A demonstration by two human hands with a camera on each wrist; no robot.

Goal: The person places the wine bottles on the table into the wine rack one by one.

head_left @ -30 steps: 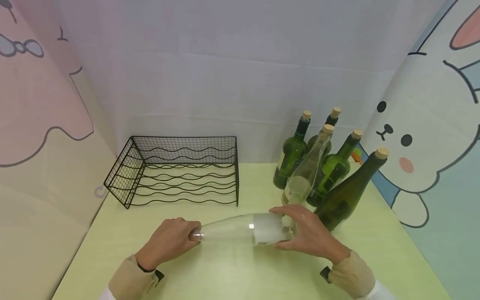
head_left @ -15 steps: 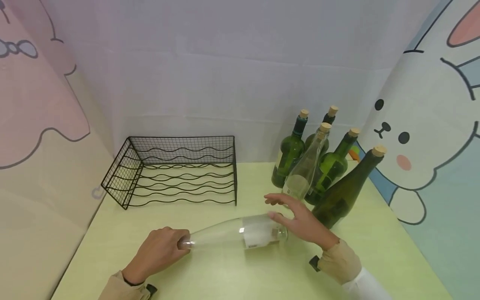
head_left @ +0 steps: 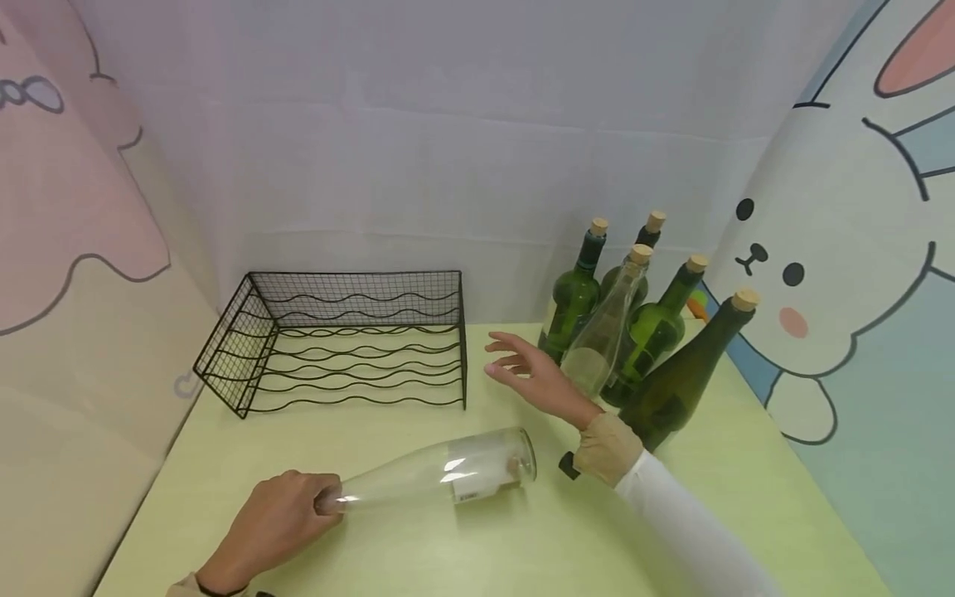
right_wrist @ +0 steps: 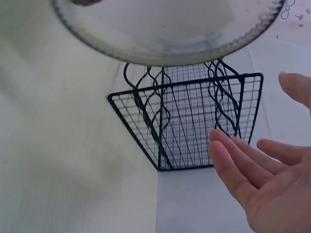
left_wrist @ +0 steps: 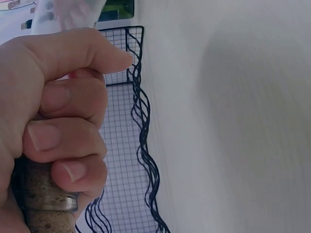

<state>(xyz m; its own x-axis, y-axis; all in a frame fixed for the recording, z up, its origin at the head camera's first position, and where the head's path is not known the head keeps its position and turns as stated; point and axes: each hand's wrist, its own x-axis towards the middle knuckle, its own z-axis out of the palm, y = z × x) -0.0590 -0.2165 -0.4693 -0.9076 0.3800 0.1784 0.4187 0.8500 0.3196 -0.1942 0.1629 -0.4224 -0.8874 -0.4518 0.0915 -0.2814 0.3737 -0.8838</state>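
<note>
The left hand (head_left: pixel 282 518) gripped the clear bottle (head_left: pixel 436 474) by its neck, sideways, outside the wire rack (head_left: pixel 358 298); the right hand (head_left: pixel 543 383) held nothing, fingers parted; five corked bottles (head_left: pixel 655 332) stood ungripped.

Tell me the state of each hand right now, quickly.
Left hand: closed, holding the sideways clear bottle by its narrow end.
Right hand: open, holding nothing.
</note>
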